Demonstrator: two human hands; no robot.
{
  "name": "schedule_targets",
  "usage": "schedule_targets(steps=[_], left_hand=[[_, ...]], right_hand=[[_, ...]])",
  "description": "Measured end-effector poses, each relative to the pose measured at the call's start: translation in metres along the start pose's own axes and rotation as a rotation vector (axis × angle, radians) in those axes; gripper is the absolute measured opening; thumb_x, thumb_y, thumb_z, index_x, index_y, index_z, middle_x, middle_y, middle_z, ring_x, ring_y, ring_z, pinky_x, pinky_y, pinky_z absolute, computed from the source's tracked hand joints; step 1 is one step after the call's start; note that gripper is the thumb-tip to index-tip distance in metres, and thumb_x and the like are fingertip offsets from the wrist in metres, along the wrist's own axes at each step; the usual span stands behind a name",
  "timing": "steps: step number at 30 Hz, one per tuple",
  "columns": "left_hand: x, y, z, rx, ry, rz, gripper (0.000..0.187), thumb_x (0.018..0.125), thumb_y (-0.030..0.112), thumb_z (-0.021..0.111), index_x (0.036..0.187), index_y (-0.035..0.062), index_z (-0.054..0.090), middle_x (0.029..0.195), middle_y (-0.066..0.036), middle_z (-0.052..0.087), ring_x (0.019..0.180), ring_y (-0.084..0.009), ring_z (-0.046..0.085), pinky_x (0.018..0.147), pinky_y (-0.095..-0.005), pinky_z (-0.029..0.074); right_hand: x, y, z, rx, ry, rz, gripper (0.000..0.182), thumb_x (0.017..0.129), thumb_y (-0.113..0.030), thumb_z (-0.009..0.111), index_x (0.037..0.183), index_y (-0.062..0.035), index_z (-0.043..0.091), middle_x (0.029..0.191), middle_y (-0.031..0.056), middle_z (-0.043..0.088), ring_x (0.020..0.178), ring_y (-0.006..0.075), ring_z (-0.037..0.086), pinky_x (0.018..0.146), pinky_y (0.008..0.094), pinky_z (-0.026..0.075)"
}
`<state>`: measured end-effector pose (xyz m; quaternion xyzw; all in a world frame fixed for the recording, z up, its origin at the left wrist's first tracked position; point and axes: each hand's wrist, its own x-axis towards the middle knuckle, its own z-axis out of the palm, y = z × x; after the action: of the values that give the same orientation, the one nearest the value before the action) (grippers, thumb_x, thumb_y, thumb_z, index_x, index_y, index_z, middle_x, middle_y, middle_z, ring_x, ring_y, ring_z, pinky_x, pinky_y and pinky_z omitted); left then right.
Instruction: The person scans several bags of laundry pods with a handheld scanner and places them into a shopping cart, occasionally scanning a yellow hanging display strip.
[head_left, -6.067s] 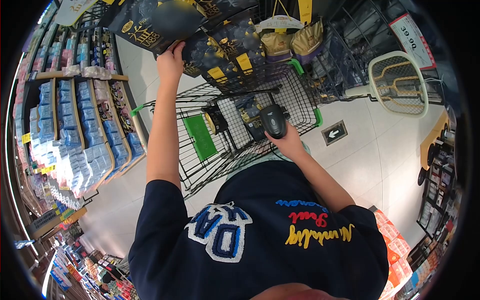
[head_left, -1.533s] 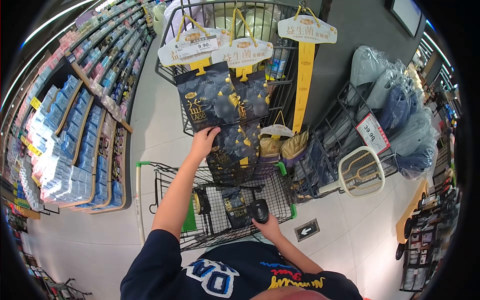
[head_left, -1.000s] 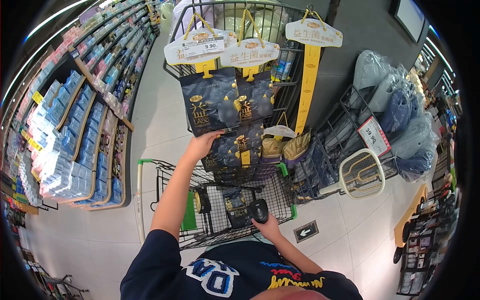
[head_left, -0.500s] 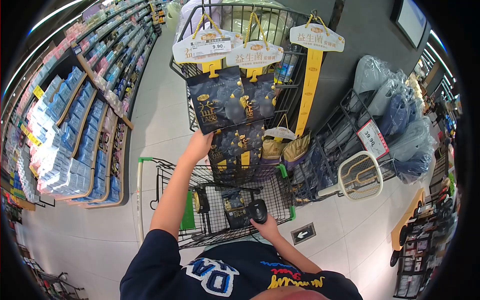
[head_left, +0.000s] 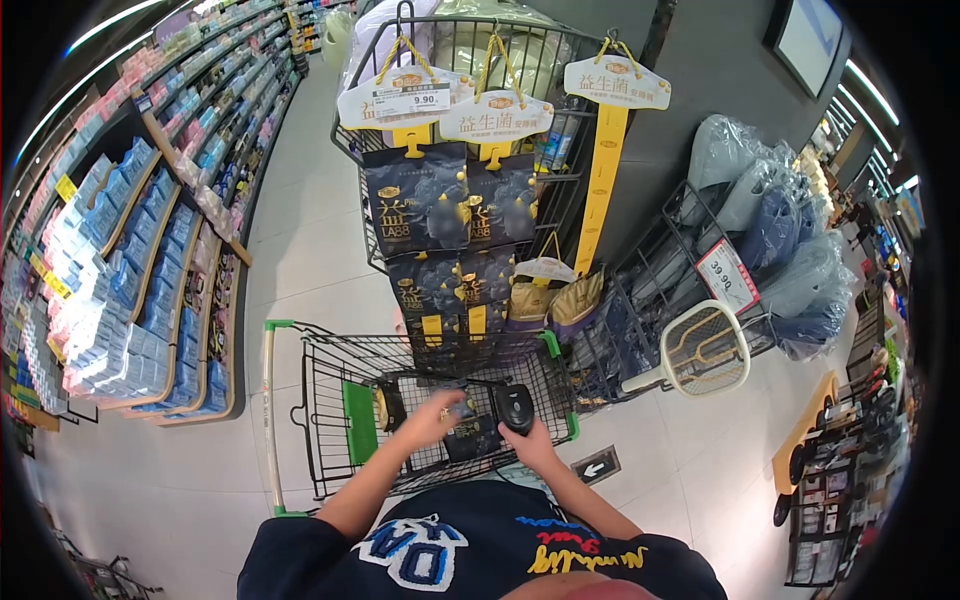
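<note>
My right hand (head_left: 530, 441) is wrapped round a black handheld barcode scanner (head_left: 515, 405), held upright over the right half of the shopping cart (head_left: 340, 345). My left hand (head_left: 430, 420), smeared by motion, is over the middle of the cart, its fingers close to the dark snack bag (head_left: 470, 440) inside. Another small black-and-gold bag (head_left: 389, 404) lies further left in the cart. Beyond the cart, dark bags (head_left: 415, 200) with gold print hang from yellow strips on a wire rack, under white header cards, one with a 9.90 price label (head_left: 418, 99).
Gold-topped bags (head_left: 577, 300) hang low on the right of the rack. An electric mosquito swatter (head_left: 704, 348) sticks out beside a 39.90 sign (head_left: 727, 276). Plastic-wrapped grey and blue goods (head_left: 790, 230) fill a side rack. Shelves of blue packages (head_left: 120, 290) stand left, past an aisle.
My left hand has let go of the bottom edge of a hanging bag and come down over the cart. That bag now hangs straight. The right hand stays round the scanner.
</note>
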<state>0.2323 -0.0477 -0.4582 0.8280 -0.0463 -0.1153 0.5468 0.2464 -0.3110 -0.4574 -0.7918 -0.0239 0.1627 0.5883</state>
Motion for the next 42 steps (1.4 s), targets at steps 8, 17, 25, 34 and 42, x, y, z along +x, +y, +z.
schedule_targets(steps=[8,17,25,34,42], left_hand=[[-0.025,0.023,0.066,-0.265,-0.256,0.012,0.055,0.093,0.028,0.073,0.132,-0.0062,0.054,0.121,-0.018,0.066,0.112,-0.0247,0.063,0.098,-0.0379,0.050],[-0.038,0.044,0.024,-0.486,-0.099,-0.014,0.029,0.097,0.012,0.068,0.121,0.0038,0.055,0.121,-0.007,0.064,0.111,-0.0153,0.060,0.097,-0.0334,0.049],[-0.053,0.076,0.015,-0.482,-0.091,-0.012,0.028,0.097,0.012,0.069,0.119,0.0035,0.054,0.122,-0.008,0.065,0.111,-0.0153,0.061,0.098,-0.0344,0.049],[-0.072,0.063,0.016,-0.489,0.037,-0.028,0.030,0.097,0.017,0.070,0.120,0.0034,0.056,0.115,-0.007,0.066,0.106,-0.0152,0.062,0.094,-0.0336,0.050],[-0.076,0.055,0.017,-0.480,0.063,-0.029,0.031,0.096,0.023,0.071,0.119,0.0045,0.061,0.104,-0.004,0.065,0.093,-0.0128,0.060,0.086,-0.0312,0.050]], right_hand=[[0.005,-0.037,0.033,0.061,-0.285,-0.152,0.035,0.094,-0.024,0.072,0.119,-0.0003,0.063,0.106,0.0083,0.068,0.096,0.0173,0.062,0.087,0.0345,0.051],[0.094,-0.292,-0.049,-0.353,-0.265,-0.636,0.022,0.090,-0.020,0.073,0.097,0.0007,0.071,0.094,0.0059,0.068,0.089,0.0158,0.065,0.078,0.0324,0.054],[0.248,-0.506,-0.082,-0.524,0.468,-0.941,0.041,0.089,-0.043,0.069,0.103,-0.0049,0.073,0.096,0.0138,0.075,0.091,0.0307,0.071,0.081,0.0410,0.054],[0.274,-0.528,-0.073,-0.597,0.450,-0.825,0.038,0.088,-0.043,0.066,0.095,-0.0073,0.077,0.089,0.0119,0.076,0.091,0.0308,0.072,0.082,0.0424,0.055],[0.270,-0.528,-0.064,-0.638,0.483,-0.848,0.031,0.092,-0.033,0.061,0.093,-0.0076,0.078,0.089,0.0157,0.074,0.090,0.0358,0.071,0.080,0.0464,0.054]])
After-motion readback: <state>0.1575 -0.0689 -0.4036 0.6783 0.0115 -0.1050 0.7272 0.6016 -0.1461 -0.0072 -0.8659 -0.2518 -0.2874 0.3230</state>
